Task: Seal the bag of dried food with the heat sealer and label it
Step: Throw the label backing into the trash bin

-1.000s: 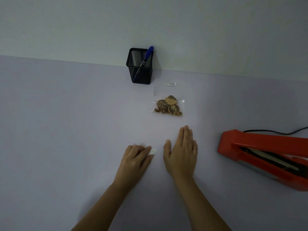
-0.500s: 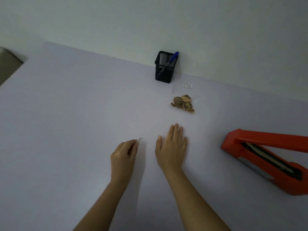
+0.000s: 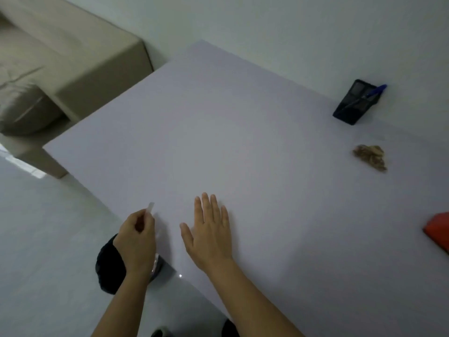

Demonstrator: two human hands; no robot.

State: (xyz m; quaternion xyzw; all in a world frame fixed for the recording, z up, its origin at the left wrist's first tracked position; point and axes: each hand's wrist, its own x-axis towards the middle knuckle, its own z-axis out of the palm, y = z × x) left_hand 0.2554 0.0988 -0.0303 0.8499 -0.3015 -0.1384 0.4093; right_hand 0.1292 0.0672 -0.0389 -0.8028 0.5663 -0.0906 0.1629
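The clear bag of dried food [image 3: 370,157] lies far right on the pale table [image 3: 218,132]. Only a corner of the red heat sealer [image 3: 437,229] shows at the right edge. My left hand [image 3: 137,242] is at the table's left edge, pinching a small white paper strip [image 3: 150,207] that sticks up from its fingers. My right hand [image 3: 209,232] rests flat on the table, fingers spread, holding nothing. Both hands are far from the bag.
A black mesh pen holder [image 3: 353,104] with a blue pen [image 3: 374,92] stands by the wall at the far right. A dark bin [image 3: 109,266] sits on the floor under my left hand. A beige sofa [image 3: 60,64] stands beyond the table's left edge.
The view has swung left, so the bag, pen holder and sealer have slid to the right. My left hand has carried the paper strip to the table's left edge, above the bin.
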